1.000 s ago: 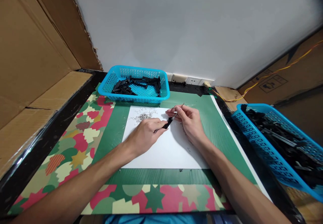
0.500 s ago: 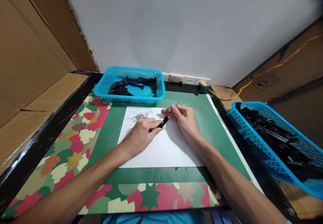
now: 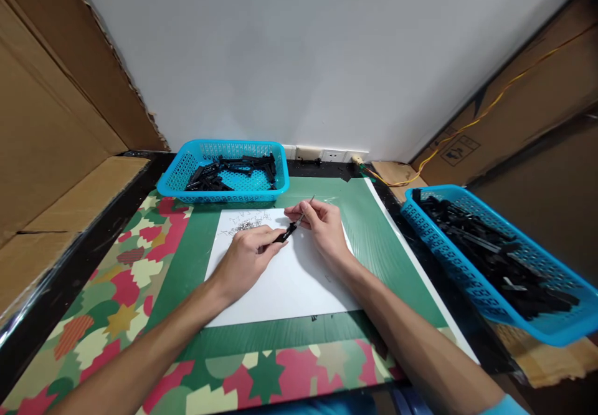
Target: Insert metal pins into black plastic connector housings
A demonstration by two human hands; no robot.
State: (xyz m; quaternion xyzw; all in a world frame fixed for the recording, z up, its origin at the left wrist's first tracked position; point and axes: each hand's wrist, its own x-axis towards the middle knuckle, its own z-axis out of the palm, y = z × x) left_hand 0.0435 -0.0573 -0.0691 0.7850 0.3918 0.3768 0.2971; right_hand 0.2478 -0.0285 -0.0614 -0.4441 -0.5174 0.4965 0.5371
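My left hand [image 3: 250,253] pinches a small black plastic part [image 3: 284,236] between thumb and fingers, over the white paper [image 3: 280,290]. Close on its right, my right hand [image 3: 322,225] is closed around a thin metal tool [image 3: 306,209] whose lower end meets the black part. The tool's exact kind is too small to make out. Beyond my left hand, a heap of small bent wire pieces [image 3: 247,223] lies on the paper.
A blue basket [image 3: 224,197] with several black parts stands at the back left. Another blue basket [image 3: 471,290], piled with black parts, is on the right. Cardboard [image 3: 51,103] rises at the left. Yellow and red wires [image 3: 434,153] run from the wall sockets [image 3: 332,155].
The camera view has turned a little, so the table and baskets sit further left in the picture. Both hands keep nearly the same hold on the black part and the metal tool.
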